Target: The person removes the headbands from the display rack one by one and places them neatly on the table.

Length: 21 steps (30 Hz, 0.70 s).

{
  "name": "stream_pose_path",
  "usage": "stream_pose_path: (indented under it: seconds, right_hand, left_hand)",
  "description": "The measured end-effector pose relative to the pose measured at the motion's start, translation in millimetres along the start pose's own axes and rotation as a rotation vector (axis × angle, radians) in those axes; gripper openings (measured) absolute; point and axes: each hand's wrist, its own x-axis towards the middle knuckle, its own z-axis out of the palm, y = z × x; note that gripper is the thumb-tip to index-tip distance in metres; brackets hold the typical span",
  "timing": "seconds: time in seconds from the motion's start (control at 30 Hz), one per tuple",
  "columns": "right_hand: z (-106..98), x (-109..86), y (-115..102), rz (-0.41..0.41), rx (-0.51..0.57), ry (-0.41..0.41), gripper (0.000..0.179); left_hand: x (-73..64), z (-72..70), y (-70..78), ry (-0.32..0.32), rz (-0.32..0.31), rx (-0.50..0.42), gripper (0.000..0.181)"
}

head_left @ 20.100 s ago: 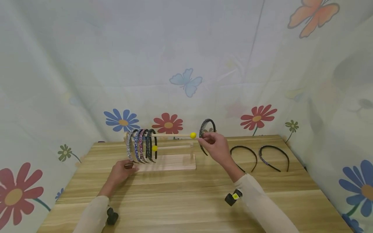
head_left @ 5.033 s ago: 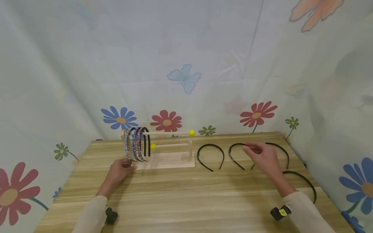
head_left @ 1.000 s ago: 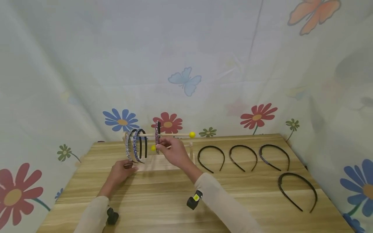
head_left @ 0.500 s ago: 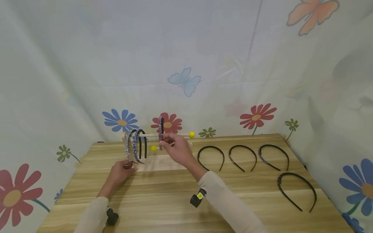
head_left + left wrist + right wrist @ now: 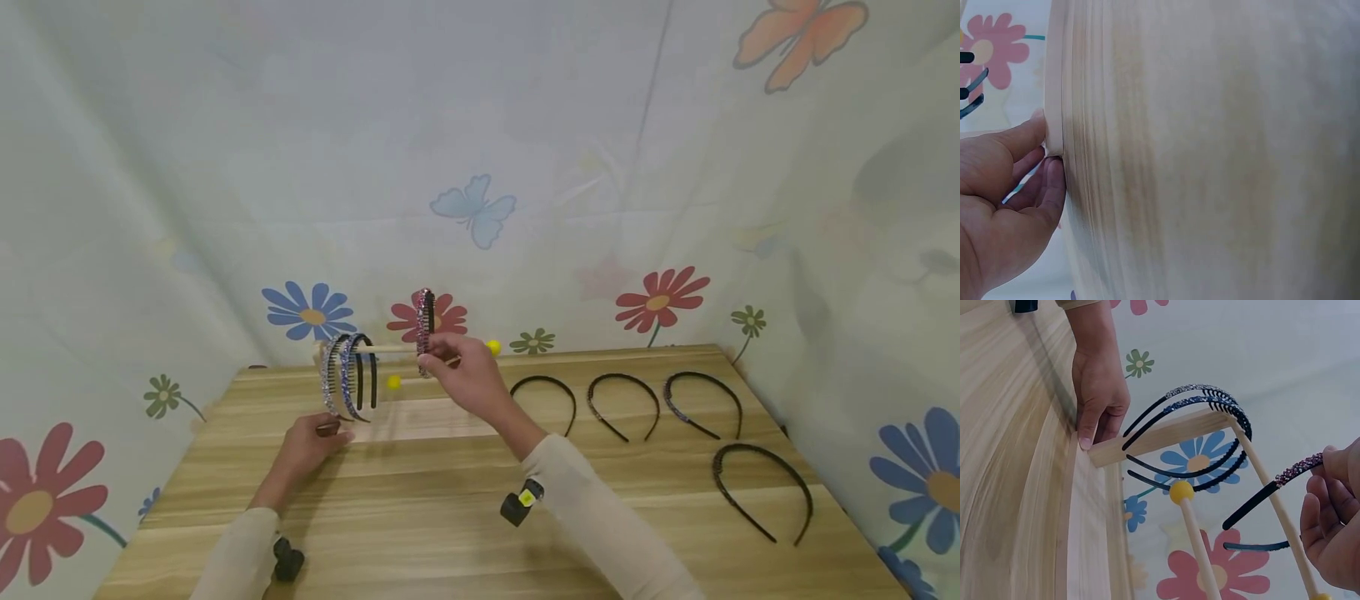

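Pink rhinestone headband (image 5: 423, 323) pinched between thumb and fingers of right grip (image 5: 472, 379), hand nearer it; lies at 10 o'clock from that grip in head view, long axis near 12–6 o'clock, crosswise to upper rod (image 5: 393, 349), which runs through its loop. Rod's yellow ball tip (image 5: 493, 347) at 3 o'clock. Left grip (image 5: 311, 442), toward 8 o'clock, closed on wooden stand base (image 5: 435, 419). Yellow label (image 5: 527, 497) on right wrist camera (image 5: 513, 509); no writing legible.
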Motion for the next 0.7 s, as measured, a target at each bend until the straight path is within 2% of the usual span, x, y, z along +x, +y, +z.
stream_pose_path:
  seconds: [0.27, 0.7]
  right_hand:
    - [-17, -2.7, -1, -0.028, -0.052, 0.019, 0.020]
    - [-44, -10.5, 1, -0.009, -0.109, 0.066, 0.021]
  left_hand:
    - [-2.2, -1.4, 0.3, 0.006, 0.008, 0.005, 0.046]
    - [0.0, -0.7, 0.2, 0.004, 0.016, 0.002, 0.045]
